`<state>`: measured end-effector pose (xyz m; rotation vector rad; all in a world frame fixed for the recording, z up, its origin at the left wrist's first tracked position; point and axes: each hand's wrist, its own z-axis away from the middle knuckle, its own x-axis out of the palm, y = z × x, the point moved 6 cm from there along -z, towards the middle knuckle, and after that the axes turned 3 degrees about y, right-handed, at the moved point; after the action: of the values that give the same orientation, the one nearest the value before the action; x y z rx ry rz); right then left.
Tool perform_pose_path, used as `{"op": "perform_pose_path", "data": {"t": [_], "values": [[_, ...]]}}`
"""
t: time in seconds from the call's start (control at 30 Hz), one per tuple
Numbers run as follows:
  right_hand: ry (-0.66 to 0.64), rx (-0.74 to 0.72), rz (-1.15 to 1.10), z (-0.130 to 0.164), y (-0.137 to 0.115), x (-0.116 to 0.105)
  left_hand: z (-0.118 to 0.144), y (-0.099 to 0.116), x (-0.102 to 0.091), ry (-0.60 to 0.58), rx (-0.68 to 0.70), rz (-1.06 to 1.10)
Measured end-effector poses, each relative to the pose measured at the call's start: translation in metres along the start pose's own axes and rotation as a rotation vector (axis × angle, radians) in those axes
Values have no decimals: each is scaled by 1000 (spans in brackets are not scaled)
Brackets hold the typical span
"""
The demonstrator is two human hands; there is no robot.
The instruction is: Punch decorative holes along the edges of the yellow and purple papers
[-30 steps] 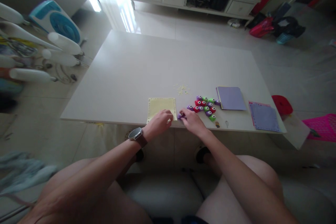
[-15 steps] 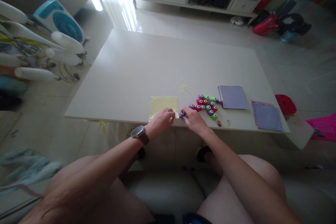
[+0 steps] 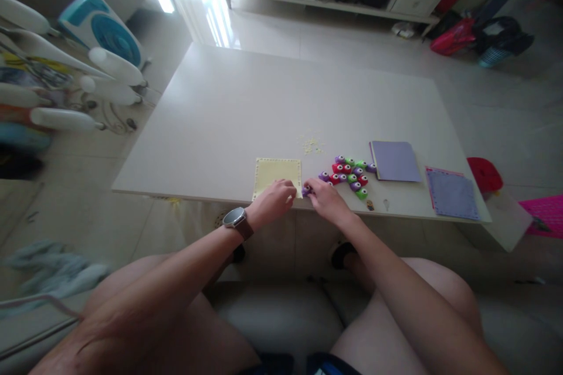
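A pale yellow sheet of paper (image 3: 277, 171) lies at the table's near edge, small punched shapes running along its borders. My left hand (image 3: 277, 198) rests over its lower right part, fingers closed on the paper's near right corner. At the sheet's right edge, a small purple craft punch (image 3: 305, 191) with a white eye is gripped by my right hand (image 3: 328, 200). Just to the right sits a cluster of similar punches (image 3: 352, 178) in purple, red and green. Tiny yellow paper bits (image 3: 312, 145) are scattered beyond the sheet.
A stack of purple paper (image 3: 396, 161) lies right of the punches. Farther right are punched blue-purple sheets (image 3: 453, 193) over a pinkish one. Two small trinkets, one a brown figure (image 3: 370, 205), lie near the white table's (image 3: 264, 99) front edge.
The whole view has shifted slightly as the head moved. Both hands, the yellow sheet and the purple punch keep nearly the same positions relative to each other.
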<state>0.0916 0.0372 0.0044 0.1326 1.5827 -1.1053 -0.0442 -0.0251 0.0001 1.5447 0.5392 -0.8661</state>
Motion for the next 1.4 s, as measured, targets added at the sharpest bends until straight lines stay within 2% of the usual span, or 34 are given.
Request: {"op": "perform_pose_path", "data": {"t": [0.17, 0.3, 0.4, 0.63, 0.93, 1.07, 1.2, 1.4], "values": [[-26, -7, 49, 1, -3, 1, 1, 1, -1, 5, 20, 11], [-28, 5, 106, 2, -4, 1, 1, -2, -4, 71, 48, 7], [-21, 0, 133, 2, -5, 0, 1, -8, -7, 106, 19, -74], [7, -29, 115, 2, -4, -7, 7, -17, -5, -23, -105, -172], [-15, -21, 177, 8, -12, -26, 8, -13, -3, -38, -123, -198], [52, 112, 50, 5, -3, -22, 8, -11, -5, -39, -109, -215], [26, 306, -105, 3, 12, -8, 8, -12, -4, -37, -110, -228], [7, 399, -191, 0, 21, 5, 9, -14, -4, -39, -111, -217]]}}
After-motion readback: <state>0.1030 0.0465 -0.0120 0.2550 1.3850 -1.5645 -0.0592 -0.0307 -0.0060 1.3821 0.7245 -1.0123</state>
